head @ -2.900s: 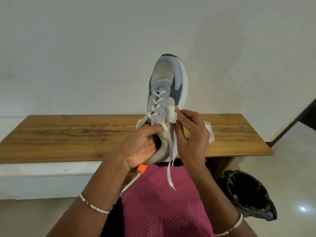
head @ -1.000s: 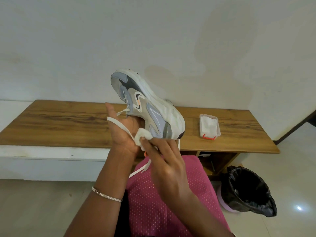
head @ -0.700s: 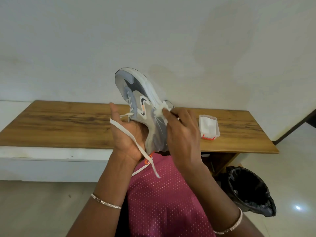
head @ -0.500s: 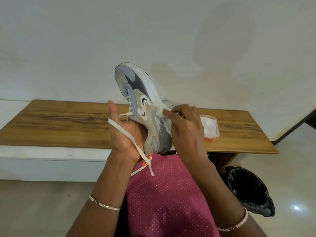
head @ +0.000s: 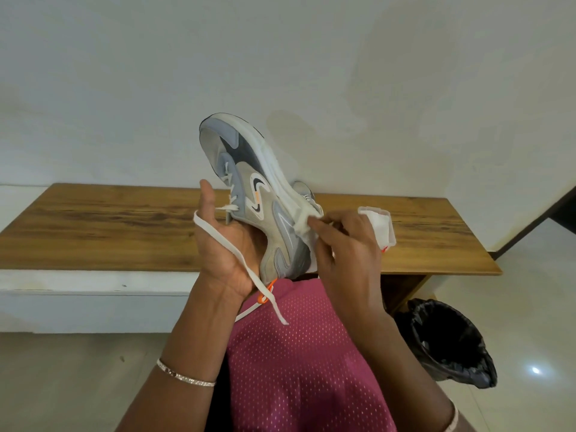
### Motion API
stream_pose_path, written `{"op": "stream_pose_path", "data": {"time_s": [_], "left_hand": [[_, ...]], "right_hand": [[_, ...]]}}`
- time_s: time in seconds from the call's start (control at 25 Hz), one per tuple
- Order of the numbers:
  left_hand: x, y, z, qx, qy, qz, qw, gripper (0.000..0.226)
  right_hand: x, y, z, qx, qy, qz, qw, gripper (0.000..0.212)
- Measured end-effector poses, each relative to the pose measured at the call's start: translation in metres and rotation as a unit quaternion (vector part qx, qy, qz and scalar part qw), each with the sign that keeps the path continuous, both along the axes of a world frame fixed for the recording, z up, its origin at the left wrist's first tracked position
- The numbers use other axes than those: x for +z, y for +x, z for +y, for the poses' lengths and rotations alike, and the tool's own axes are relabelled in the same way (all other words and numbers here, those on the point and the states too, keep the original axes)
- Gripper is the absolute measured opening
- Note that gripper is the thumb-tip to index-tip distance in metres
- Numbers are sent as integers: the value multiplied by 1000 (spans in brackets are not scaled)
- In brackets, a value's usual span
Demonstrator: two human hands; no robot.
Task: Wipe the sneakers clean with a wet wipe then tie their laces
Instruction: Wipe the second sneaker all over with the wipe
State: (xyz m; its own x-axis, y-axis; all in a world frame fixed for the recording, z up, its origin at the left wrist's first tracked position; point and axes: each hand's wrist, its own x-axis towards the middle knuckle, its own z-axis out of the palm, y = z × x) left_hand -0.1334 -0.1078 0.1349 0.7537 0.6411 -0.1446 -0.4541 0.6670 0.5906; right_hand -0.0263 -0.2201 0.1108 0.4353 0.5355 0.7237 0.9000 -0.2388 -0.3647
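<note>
A grey, beige and white sneaker (head: 249, 182) is held up above my lap, toe up and to the left, its side facing me. My left hand (head: 224, 244) grips it from underneath near the collar. A loose white lace (head: 230, 247) drapes over that palm and hangs down. My right hand (head: 343, 247) pinches a crumpled white wet wipe (head: 303, 223) against the white midsole near the heel. A second sneaker (head: 304, 192) shows only partly on the table behind the held one.
A wooden table (head: 109, 226) runs across in front of me, against a white wall. A white wipes pack (head: 381, 226) lies on it to the right. A bin with a black liner (head: 452, 341) stands on the floor at lower right. My lap is covered in magenta fabric (head: 296, 353).
The sneaker was turned from laces facing me to its side. My right hand moved the wipe from the tongue area to the midsole and slid it toward the heel.
</note>
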Motion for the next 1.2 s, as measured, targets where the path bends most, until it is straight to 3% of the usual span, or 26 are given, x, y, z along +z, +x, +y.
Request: {"op": "stream_pose_path", "data": {"time_s": [0.12,0.28,0.52,0.8,0.96,1.2], "left_hand": [[-4,1,6,2,-12,-35,999,65],[-14,-1,18,3,-43,-28,999,66],[-17,0,16,11,-58,-35,998,64],[-16,4,6,-2,-34,6,999,54],[-17,2,11,2,-48,-9,999,54],[-27,-3,15,-11,-58,-2,998,55]], "right_hand": [[15,4,12,20,-29,-16,999,21],[-9,-5,-3,47,-32,-72,996,25],[-51,-19,-30,43,13,-44,998,23],[7,9,12,72,-73,43,994,21],[10,18,20,120,-86,24,989,21],[-35,-7,-24,51,-31,30,998,31]]}}
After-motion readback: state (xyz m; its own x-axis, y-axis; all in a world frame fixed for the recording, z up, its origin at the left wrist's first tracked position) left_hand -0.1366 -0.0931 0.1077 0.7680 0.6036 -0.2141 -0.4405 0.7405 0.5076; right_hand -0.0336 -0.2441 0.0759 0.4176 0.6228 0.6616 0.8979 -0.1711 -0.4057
